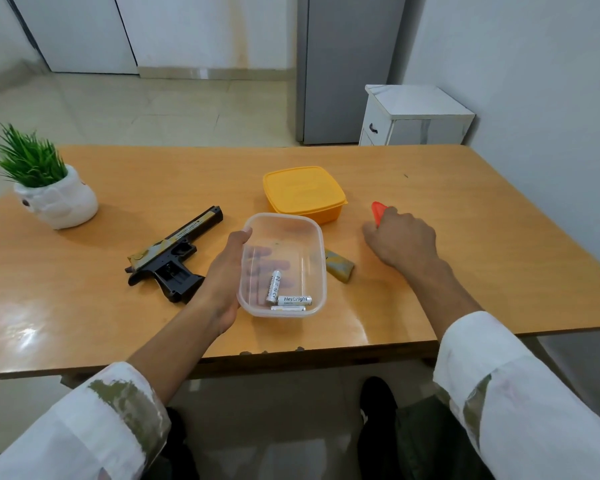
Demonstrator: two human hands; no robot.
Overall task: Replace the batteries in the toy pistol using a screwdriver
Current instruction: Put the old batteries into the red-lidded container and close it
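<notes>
A black and gold toy pistol (174, 254) lies on its side on the wooden table (465, 209), its grip compartment open. My left hand (227, 275) holds a clear plastic tub (284, 230) from below, thumb on its rim. Three silver batteries (284, 296) lie in the tub's near end. The gold compartment cover (340, 270) lies just right of the tub. My right hand (400, 237) grips the screwdriver, of which only the red handle tip (378, 210) shows.
A closed yellow lidded box (303, 192) stands behind the tub. A potted green plant (45, 181) in a white pot sits at the table's far left. A white cabinet (413, 116) and a grey fridge (340, 64) stand beyond the table.
</notes>
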